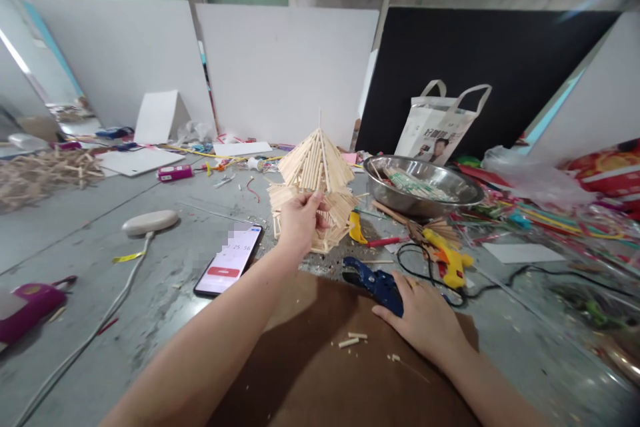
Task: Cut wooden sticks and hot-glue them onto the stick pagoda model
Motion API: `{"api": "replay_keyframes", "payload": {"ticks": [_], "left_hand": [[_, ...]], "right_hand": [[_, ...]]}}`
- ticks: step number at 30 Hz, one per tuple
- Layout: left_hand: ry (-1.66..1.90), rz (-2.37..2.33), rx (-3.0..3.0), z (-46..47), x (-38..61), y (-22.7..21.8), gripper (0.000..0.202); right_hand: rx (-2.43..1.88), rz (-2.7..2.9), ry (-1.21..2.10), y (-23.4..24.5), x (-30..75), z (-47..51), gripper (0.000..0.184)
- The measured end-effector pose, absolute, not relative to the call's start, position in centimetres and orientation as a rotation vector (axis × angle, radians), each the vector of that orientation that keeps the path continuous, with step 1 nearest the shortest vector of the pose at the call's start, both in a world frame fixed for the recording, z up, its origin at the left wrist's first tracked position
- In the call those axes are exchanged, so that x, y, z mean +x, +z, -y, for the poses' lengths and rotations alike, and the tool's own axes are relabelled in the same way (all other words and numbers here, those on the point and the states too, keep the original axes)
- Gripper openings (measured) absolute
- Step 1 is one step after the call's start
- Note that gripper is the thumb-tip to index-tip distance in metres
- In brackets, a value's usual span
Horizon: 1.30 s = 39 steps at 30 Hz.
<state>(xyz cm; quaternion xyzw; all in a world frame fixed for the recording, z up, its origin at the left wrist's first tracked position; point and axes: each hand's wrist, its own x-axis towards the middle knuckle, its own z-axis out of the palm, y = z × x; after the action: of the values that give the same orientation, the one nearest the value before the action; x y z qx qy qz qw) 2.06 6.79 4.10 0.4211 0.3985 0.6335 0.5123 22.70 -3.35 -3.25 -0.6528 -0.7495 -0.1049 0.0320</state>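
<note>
Straight ahead stands a tiered pagoda model (316, 163) built of thin wooden sticks, with a pointed top. My left hand (301, 223) is closed on its middle tier, thumb in front; some of the fingers are hidden. Lower right, my right hand (425, 312) is wrapped round the handle end of a blue cutter (373, 282), whose jaws point left and away from me. The cutter lies low over the far edge of a brown board (320, 360). Small cut stick pieces (349, 342) are scattered on the board.
A phone (231, 263) showing a timer lies left of the model. Farther left are a white corded device (150, 221) and a stick pile (45, 177). A steel bowl (425, 203), a yellow glue gun (450, 259) with its cord, and a tote bag (437, 123) stand right.
</note>
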Motion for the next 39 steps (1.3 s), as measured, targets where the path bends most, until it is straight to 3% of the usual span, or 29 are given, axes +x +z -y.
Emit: {"api": "replay_keyframes", "payload": {"ticks": [17,39], "left_hand": [[1.587,-0.881,0.860,-7.1,3.0,4.6,0.028],[1.574,-0.677,0.552,-7.4,4.1,5.1,0.013]], "right_hand": [[-2.032,2.308,-0.331,-3.4,22.8,3.3,0.066],[-1.998,2.317,-0.372,-3.6,22.9,3.4,0.065]]}}
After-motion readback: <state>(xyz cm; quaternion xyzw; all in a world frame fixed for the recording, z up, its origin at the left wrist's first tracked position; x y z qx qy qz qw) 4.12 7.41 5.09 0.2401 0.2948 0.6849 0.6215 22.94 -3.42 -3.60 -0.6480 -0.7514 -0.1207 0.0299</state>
